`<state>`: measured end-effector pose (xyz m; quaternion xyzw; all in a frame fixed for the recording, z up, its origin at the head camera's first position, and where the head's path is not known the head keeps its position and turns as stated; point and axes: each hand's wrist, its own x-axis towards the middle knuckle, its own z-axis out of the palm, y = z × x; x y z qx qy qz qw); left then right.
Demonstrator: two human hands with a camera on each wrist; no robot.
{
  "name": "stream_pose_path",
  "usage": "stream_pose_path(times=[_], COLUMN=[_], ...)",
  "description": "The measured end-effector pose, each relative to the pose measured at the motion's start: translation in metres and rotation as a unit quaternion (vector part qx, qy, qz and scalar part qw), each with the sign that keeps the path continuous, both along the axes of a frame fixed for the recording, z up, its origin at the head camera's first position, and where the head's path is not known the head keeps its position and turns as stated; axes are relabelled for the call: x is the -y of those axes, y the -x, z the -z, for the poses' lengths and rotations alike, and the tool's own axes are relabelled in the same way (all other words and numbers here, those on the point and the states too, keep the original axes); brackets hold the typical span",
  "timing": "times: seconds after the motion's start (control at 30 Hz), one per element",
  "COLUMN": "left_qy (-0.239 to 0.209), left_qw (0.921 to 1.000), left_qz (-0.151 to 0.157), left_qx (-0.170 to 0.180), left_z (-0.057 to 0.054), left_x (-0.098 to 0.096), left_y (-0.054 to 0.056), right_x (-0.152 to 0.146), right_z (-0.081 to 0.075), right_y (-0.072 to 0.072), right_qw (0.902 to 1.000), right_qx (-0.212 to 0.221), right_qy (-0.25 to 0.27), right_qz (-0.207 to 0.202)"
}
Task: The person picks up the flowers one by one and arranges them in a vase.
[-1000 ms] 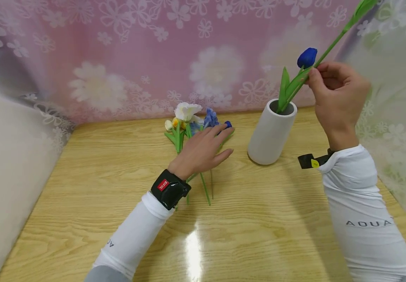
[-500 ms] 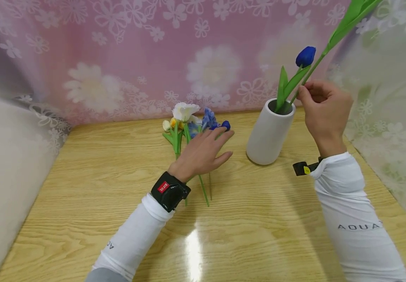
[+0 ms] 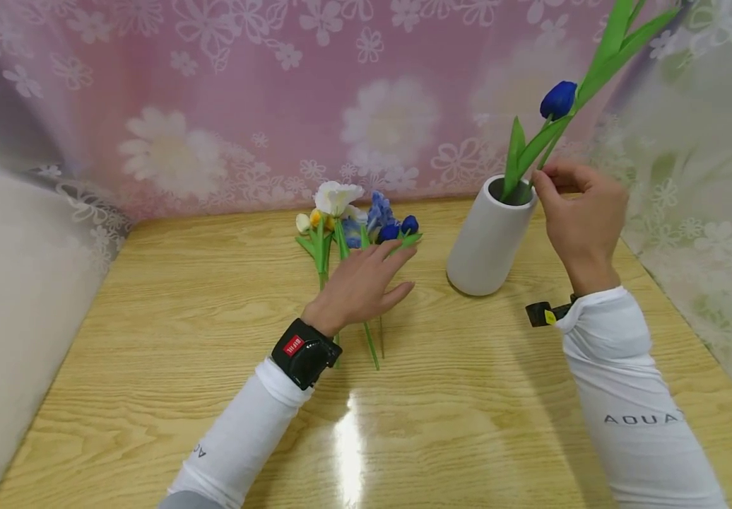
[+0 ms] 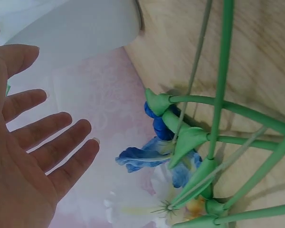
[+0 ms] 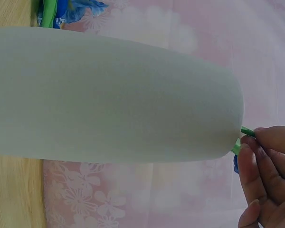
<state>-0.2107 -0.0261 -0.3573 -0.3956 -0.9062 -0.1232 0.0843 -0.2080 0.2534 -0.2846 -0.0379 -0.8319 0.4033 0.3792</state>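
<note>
My right hand (image 3: 585, 219) pinches a green flower stem (image 3: 550, 150) between thumb and fingers, just above the mouth of a white vase (image 3: 487, 247). Long leaves (image 3: 614, 56) spread from that stem toward the upper right; its bloom lies beyond the frame. A blue tulip (image 3: 558, 100) stands in the vase beside it. In the right wrist view, the vase (image 5: 118, 95) hides most of the greenery. My left hand (image 3: 359, 286) hovers with fingers spread over the artificial flowers on the table. The left wrist view shows its palm (image 4: 23, 175) holding nothing, apart from the stems (image 4: 223, 71).
Among the flowers lying on the wooden table (image 3: 181, 339) are a white bloom (image 3: 337, 198), a blue one (image 3: 380, 211), a yellow one (image 3: 323, 220) and small blue tulips (image 3: 409, 225). A pink floral curtain (image 3: 264, 106) hangs behind the table.
My right hand has come down and left, closer to the vase's mouth, and the held stem has sunk lower with more of its leaves showing. My left hand stays nearly in place.
</note>
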Motion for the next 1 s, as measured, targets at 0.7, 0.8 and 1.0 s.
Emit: stream_pose_path(times=[0.7,0.8,1.0], left_qy=[0.001,0.002,0.019], left_qw=[0.9981,0.9971,0.9953], left_qz=[-0.054,-0.065,-0.084], left_qx=[0.029,0.038,0.046], left_z=[0.030,0.034,0.039], left_x=[0.033,0.040,0.050], left_y=[-0.012,-0.014,-0.017], right_x=[0.038,0.048,0.068], right_z=[0.036,0.048,0.074], right_y=[-0.021,-0.021,-0.016], right_qw=[0.9905,0.9853,0.9744], right_qx=[-0.068,-0.059,-0.010], right_qy=[-0.030,-0.039,-0.067], right_qz=[-0.116,-0.156,-0.214])
